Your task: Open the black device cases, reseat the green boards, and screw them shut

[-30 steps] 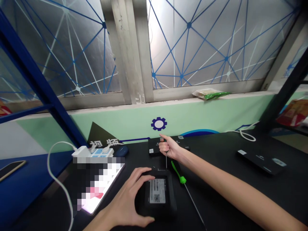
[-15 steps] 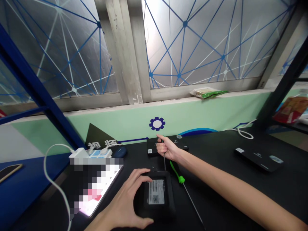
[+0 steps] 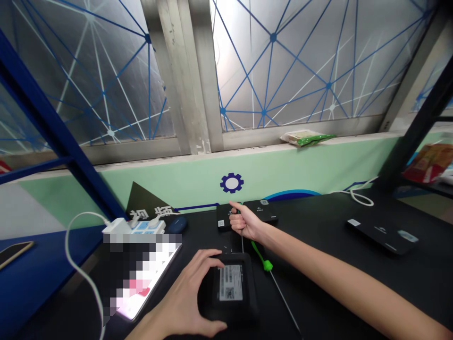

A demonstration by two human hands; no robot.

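Note:
My left hand (image 3: 189,295) lies over the left side of a small black device (image 3: 230,288) with a white label, thumb and fingers wrapped round its edges. My right hand (image 3: 245,220) is closed in a fist round the handle of a screwdriver (image 3: 242,243), whose thin metal shaft points straight down to the device's far edge. A second screwdriver with a green handle (image 3: 261,257) lies on the black table just right of the device.
A lit tablet (image 3: 141,278) lies left of the device. Behind it are a white power strip (image 3: 136,225) with a cable and a dark mouse (image 3: 178,224). Black flat boxes (image 3: 264,211) sit behind my right hand, another (image 3: 384,232) at right. Blue shelf frame at left.
My right hand with the screwdriver has shifted slightly, staying upright over the device's far edge. My left hand keeps its hold on the device.

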